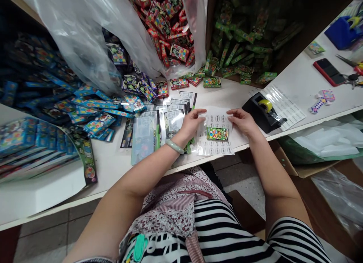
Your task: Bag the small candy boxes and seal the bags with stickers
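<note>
A small green box (217,134) lies on a white sheet of round stickers (215,148) at the near edge of the white table (113,161). My left hand (193,123) rests on the sheet's left side, fingers curled over a clear bag there. My right hand (241,121) sits at the sheet's upper right, fingers bent and touching the paper near the box. A pale green bangle (175,146) circles my left wrist.
Clear bags and printed cards (159,126) lie left of the sheet. A black tape dispenser (263,111) stands to the right. Heaps of blue (56,100), red (167,24) and green boxes (241,47) fill the back. A red phone (329,72) lies far right.
</note>
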The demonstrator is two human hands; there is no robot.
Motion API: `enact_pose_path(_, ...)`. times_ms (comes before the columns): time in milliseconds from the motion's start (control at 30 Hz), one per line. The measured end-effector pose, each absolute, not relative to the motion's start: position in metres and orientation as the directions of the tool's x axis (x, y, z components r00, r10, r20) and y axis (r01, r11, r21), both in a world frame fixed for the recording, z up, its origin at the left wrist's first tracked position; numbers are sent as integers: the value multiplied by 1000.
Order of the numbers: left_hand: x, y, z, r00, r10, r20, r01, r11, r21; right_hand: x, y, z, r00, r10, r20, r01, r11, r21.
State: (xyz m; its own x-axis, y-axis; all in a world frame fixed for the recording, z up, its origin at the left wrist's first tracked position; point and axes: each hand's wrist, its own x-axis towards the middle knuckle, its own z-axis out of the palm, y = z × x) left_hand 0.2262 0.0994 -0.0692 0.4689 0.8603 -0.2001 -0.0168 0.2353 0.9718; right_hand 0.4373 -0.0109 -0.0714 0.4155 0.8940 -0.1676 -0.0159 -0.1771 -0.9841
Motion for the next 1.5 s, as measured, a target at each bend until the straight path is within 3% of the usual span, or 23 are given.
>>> enact_pose_path(267, 220, 101, -74, 488, 838, -245, -57, 311, 949, 430, -14, -64, 478, 871, -109, 70, -162, -984)
enact_pose_path(567, 218, 98, -61, 501, 864, -55, 238, -77, 968, 426, -23, -56, 469, 874, -130, 133, -216, -967)
enact_pose_path(767, 222, 97, -56, 491, 869, 56, 257, -206, 944, 429, -19, -59, 483, 862, -157, 121, -243, -962)
enact_pose_path(1033, 222, 95, -55, 537, 835, -119, 121, 63, 991, 426, -18, -68, 455, 860, -232, -62, -230, -971)
enact_pose_path(1500, 222, 96, -58, 530, 810, -249, 176, 182, 967, 424, -19, -72, 472, 857, -206, 56, -262, -963)
